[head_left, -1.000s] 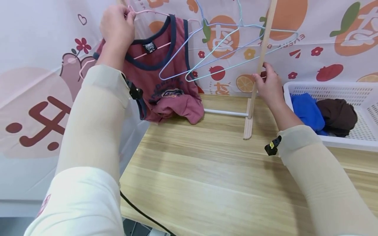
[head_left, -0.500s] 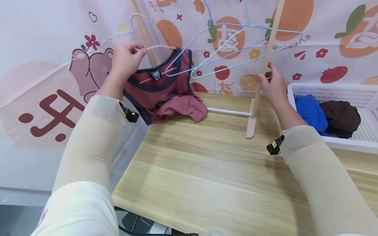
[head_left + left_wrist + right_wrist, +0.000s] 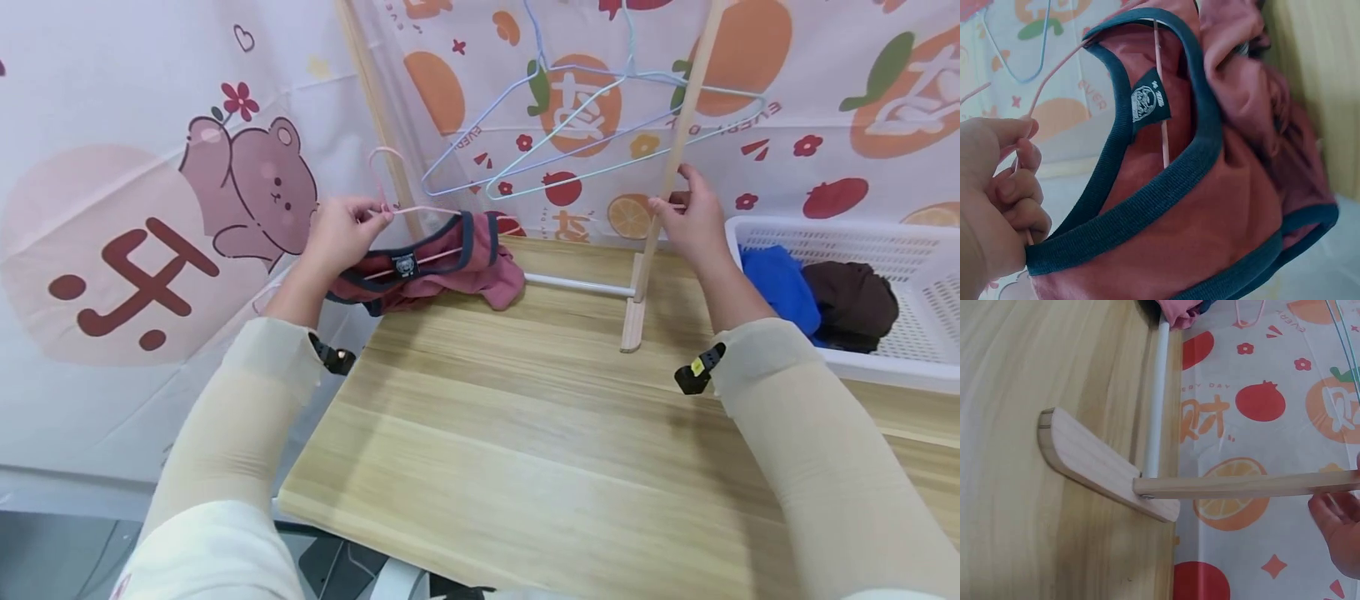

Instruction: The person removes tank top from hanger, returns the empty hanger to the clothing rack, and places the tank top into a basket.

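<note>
My left hand [image 3: 341, 237] pinches a pink wire hanger [image 3: 1054, 74] just below its hook. On that hanger is a dusky red tank top [image 3: 1222, 206] with navy trim and a black neck label [image 3: 1150, 103]. Its lower part is bunched at the table's back left corner. The hook is off the rack, in front of the left wooden post [image 3: 371, 92]. With thumb and fingers my right hand [image 3: 693, 221] holds the rack's right wooden post [image 3: 1241, 486], above its foot [image 3: 1094, 456].
A blue hanger [image 3: 480, 125] and a mint hanger [image 3: 555, 134] hang between the posts. A white bar [image 3: 577, 284] joins the posts low down. On the right, a white basket [image 3: 847, 365] holds blue cloth [image 3: 780, 292] and dark brown cloth [image 3: 851, 304]. The wooden table [image 3: 525, 433] has its left edge nearby.
My left hand has come down from the rack's top left with the pink hanger, and the tank top has sunk and folded toward the table. The right hand stays on the post.
</note>
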{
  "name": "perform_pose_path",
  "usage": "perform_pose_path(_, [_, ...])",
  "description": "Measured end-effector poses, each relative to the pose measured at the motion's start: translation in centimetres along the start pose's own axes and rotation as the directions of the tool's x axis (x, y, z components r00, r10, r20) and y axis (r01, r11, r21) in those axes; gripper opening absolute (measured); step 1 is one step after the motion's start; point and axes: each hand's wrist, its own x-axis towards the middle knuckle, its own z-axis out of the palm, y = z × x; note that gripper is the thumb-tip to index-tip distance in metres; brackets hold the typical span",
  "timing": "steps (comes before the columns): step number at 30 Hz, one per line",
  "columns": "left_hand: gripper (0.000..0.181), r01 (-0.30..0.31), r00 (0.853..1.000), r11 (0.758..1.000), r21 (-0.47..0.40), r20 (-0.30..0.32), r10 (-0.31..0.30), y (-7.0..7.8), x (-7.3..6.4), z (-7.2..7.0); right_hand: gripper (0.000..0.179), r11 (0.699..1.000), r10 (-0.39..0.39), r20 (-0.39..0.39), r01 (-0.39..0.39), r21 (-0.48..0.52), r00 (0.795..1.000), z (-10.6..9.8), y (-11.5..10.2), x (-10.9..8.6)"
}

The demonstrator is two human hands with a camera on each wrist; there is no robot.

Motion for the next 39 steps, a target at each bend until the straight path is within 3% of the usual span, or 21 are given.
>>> perform_pose_path(5, [0.028,-0.098,0.995,0.995,-0.029,0.006,0.098,1.1,-2.3,1.5,0.084,0.998,-0.006,-0.056,0.009,0.059,0.998,-0.4,1.1,-1.4])
perform_pose_path(10, [0.024,-0.189,0.981,0.982,-0.021,-0.042,0.188,2.8,-4.6,1.8,0.067,0.990,-0.107,-0.163,0.120,0.075,0.981,-0.2,2.1,-3.5])
perform_pose_path(14, [0.015,-0.321,0.939,0.947,0.002,-0.130,0.318,4.4,-6.3,1.6,0.051,0.974,-0.227,-0.131,0.228,-0.009,0.965,0.4,2.4,-5.3])
perform_pose_path(17, [0.009,-0.420,0.890,0.907,0.027,-0.183,0.417,5.8,-7.4,1.5,0.044,0.943,-0.328,-0.083,0.321,-0.092,0.941,1.1,2.0,-6.9])
perform_pose_path(21, [0.005,-0.519,0.827,0.854,0.026,-0.235,0.510,8.1,-8.6,1.2,0.035,0.874,-0.467,-0.021,0.459,-0.159,0.884,1.7,0.7,-9.1])
perform_pose_path(24, [0.006,-0.592,0.782,0.805,-0.036,-0.267,0.563,10.0,-8.9,1.1,0.028,0.796,-0.582,0.015,0.573,-0.193,0.813,1.7,-0.3,-10.6])
perform_pose_path(27, [0.006,-0.634,0.763,0.758,-0.150,-0.281,0.583,11.7,-8.9,1.4,0.029,0.717,-0.669,0.051,0.662,-0.217,0.741,1.6,-1.0,-12.0])
perform_pose_path(29, [0.006,-0.638,0.767,0.733,-0.236,-0.279,0.578,12.7,-8.6,1.7,0.032,0.672,-0.707,0.066,0.699,-0.245,0.704,1.3,-1.3,-12.8])
perform_pose_path(31, [0.006,-0.632,0.774,0.716,-0.297,-0.276,0.570,13.5,-8.3,2.3,0.037,0.642,-0.730,0.065,0.715,-0.275,0.681,0.9,-1.6,-13.4])
perform_pose_path(36, [0.006,-0.608,0.793,0.696,-0.381,-0.256,0.553,15.0,-7.4,4.0,0.048,0.605,-0.756,0.014,0.706,-0.368,0.654,-0.3,-1.6,-14.2])
perform_pose_path(39, [0.009,-0.554,0.830,0.713,-0.429,-0.212,0.516,15.7,-7.3,5.0,0.052,0.587,-0.760,0.006,0.690,-0.425,0.650,-1.0,-1.3,-14.5])
